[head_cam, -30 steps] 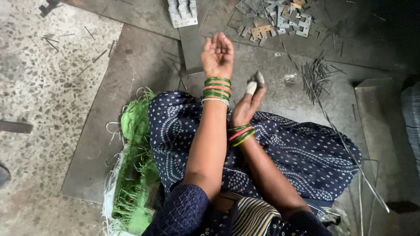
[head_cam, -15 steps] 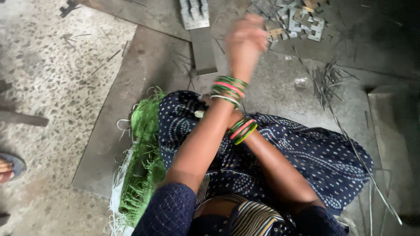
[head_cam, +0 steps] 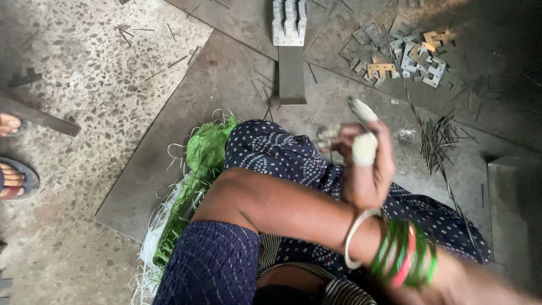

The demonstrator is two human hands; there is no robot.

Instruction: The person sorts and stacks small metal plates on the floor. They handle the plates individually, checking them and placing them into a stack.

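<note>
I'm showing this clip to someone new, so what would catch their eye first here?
Probably the raised hand at centre, its fingers wrapped in white tape, with green and pink bangles on the wrist below. Next, the bright green fibre bundle at the left of the dark dotted cloth, and the pile of metal brackets at top right.

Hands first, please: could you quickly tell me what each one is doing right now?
Left hand: closed around a small blurred metal piece, fingertips taped.
Right hand: hidden, cannot be told.
</note>
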